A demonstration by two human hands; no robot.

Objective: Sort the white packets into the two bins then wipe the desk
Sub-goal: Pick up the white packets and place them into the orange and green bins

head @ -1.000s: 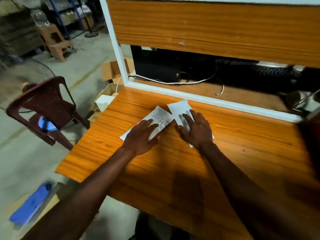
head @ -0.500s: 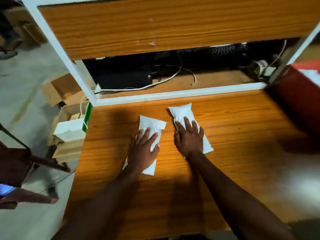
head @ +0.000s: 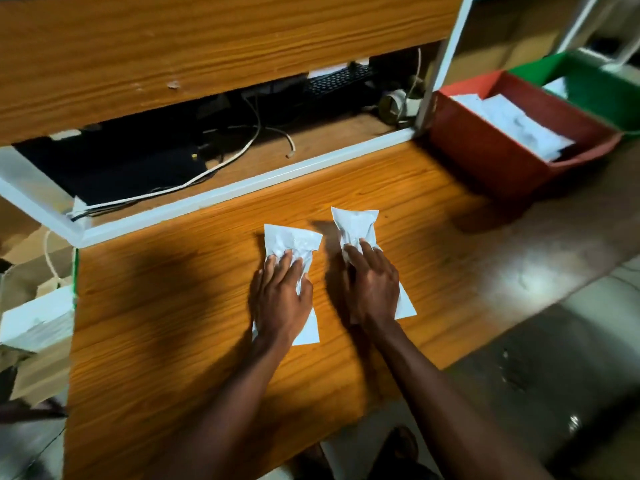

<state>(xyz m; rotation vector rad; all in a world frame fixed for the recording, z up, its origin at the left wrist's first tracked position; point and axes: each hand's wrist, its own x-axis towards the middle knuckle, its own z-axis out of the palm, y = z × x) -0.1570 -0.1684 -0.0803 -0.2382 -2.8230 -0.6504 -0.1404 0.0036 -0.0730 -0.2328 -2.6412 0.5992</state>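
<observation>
Two white packets lie side by side on the wooden desk (head: 173, 323). My left hand (head: 282, 299) presses down on the left packet (head: 292, 242), its fingers bunching the plastic. My right hand (head: 372, 285) rests on the right packet (head: 355, 223) with curled fingers gripping it. Both packets still touch the desk. A red bin (head: 485, 150) stands at the desk's far right with white packets inside. Behind it is a green bin (head: 588, 84), also with something white in it.
A white-framed opening (head: 242, 188) at the desk's back shows cables, a keyboard and a roll of tape. A wooden panel is above it. Cardboard boxes and a white box (head: 38, 320) sit left of the desk. The floor lies to the right.
The view has swung right, so both bins now show. My fingers have curled and bunched the packets, which stay in the same place on the desk.
</observation>
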